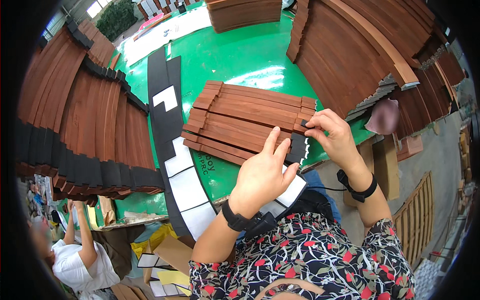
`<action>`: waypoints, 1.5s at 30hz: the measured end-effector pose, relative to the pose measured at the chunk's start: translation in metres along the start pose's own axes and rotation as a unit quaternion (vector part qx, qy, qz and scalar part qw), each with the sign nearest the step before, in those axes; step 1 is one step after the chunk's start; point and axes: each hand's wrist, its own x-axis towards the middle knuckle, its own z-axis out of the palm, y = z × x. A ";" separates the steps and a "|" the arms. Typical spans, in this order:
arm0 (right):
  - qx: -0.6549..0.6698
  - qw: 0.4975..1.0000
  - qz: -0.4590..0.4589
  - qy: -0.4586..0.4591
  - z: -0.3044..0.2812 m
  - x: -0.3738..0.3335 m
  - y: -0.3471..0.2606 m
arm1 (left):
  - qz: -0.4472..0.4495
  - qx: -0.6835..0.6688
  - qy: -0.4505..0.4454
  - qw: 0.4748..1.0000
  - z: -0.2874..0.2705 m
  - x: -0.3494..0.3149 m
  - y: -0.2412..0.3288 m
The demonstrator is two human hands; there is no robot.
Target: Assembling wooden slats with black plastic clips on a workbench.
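A row of brown wood-look strips lies side by side in front of me on a green tabletop. My left hand rests on the near strips, its fingers stretched out and pressing near their right ends. Between thumb and forefinger my right hand pinches a small black pad at the right end of a strip. Just nearer to me, black pads cover the ends of several strips. Under my left forearm, a white-backed sheet is partly hidden.
Left of the strips lies a long black sheet with white backing squares. Tall stacks of black-ended strips stand at left; more brown stacks rise at right, another at the back. A person in white works at lower left.
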 end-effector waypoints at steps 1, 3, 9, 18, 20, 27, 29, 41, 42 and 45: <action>-0.030 0.998 -0.054 0.004 0.001 0.001 0.001 | 0.011 0.000 0.008 1.000 0.001 -0.001 -0.001; -0.034 0.998 -0.053 0.009 0.004 0.001 -0.001 | 0.020 -0.002 0.017 1.000 0.001 -0.001 -0.002; -0.048 0.995 -0.071 0.042 0.019 -0.004 0.004 | 0.027 -0.001 0.015 1.000 0.002 -0.004 -0.002; -0.057 0.995 -0.075 0.032 0.018 -0.004 0.002 | 0.039 -0.008 0.029 0.999 0.004 -0.004 -0.005; -0.061 0.995 -0.078 0.029 0.017 -0.004 0.003 | 0.043 -0.007 0.034 0.998 0.005 -0.004 -0.005; -0.068 0.993 -0.093 0.023 0.015 -0.003 0.002 | 0.048 -0.014 0.045 0.998 0.006 -0.004 -0.005; -0.062 0.994 -0.093 0.019 0.016 -0.003 0.002 | 0.049 -0.014 0.050 0.997 0.006 -0.004 -0.006; -0.064 0.994 -0.088 0.012 0.014 -0.001 0.005 | 0.046 -0.016 0.050 0.998 0.006 -0.004 -0.005; -0.066 0.994 -0.091 0.011 0.014 -0.001 0.005 | 0.046 -0.016 0.050 0.998 0.006 -0.004 -0.005; -0.067 0.993 -0.094 0.010 0.015 -0.001 0.004 | 0.046 -0.011 0.055 0.997 0.007 -0.004 -0.005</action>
